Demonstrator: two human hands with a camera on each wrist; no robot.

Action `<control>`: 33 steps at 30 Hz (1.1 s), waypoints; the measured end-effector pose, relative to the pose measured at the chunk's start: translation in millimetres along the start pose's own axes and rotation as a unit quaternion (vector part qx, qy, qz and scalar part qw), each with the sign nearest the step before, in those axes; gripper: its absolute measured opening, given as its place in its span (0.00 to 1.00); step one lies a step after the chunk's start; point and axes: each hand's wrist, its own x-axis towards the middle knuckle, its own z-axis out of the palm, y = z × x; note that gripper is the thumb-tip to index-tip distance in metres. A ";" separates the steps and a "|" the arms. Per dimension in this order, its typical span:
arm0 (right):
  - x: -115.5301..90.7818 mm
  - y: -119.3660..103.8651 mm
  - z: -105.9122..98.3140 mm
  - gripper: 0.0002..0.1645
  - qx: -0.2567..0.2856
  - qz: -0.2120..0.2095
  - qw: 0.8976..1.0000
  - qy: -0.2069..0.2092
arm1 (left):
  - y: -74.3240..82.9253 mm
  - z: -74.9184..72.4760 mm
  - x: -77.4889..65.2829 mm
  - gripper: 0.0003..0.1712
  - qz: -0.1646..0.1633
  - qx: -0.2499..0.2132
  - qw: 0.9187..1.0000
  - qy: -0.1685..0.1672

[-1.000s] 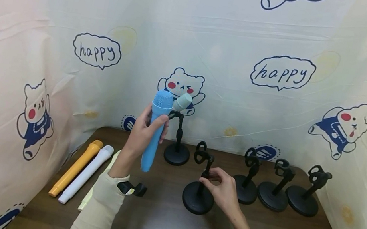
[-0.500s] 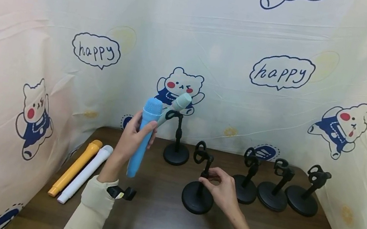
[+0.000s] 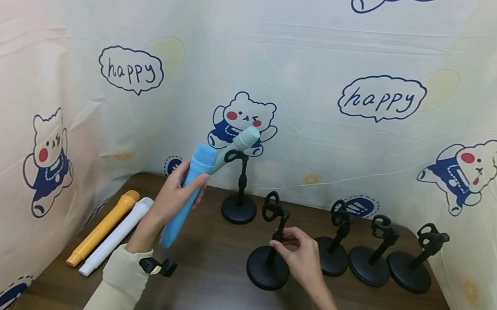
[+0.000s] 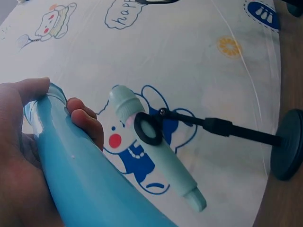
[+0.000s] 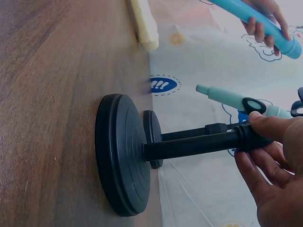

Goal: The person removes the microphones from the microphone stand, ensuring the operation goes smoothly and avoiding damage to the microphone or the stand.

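My left hand (image 3: 167, 199) grips a blue microphone (image 3: 176, 222) by its body, raised above the table and tilted with its mesh head up. My right hand (image 3: 303, 254) pinches the upright of a black desk microphone stand (image 3: 267, 270), just below its ring clip; the stand's round base rests on the table. Behind the blue microphone, a mint green microphone (image 4: 165, 163) leans in the ring of another black stand (image 3: 239, 210). In the right wrist view, the thumb and fingers close round the collar of the held stand's pole (image 5: 189, 146).
Several black stands with ring clips, such as the middle one (image 3: 369, 266), stand at the right. An orange microphone (image 3: 103, 229) and a white one (image 3: 117, 237) lie at the left. A pale yellow microphone (image 5: 144, 26) shows in the right wrist view. A printed cloth (image 3: 301, 76) backs the table.
My left hand has moved left and lower with the blue microphone, which now tilts more. More of the mint green microphone shows. My right hand keeps its hold on the stand.
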 end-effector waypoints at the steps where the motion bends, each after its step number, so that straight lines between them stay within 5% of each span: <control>1: -0.2 0.1 0.3 0.17 0.001 0.000 1.000 0.000 | -1.8 -0.9 -0.4 0.22 -0.003 0.001 1.000 -0.002; 8: -2.1 0.9 3.2 0.18 0.008 0.001 1.000 -0.007 | -13.8 -9.0 -8.7 0.21 -0.029 0.006 1.000 -0.002; 33: 0.5 1.5 0.4 0.17 0.007 0.009 1.000 -0.002 | -65.8 -20.5 -18.9 0.39 -0.138 0.081 0.987 0.008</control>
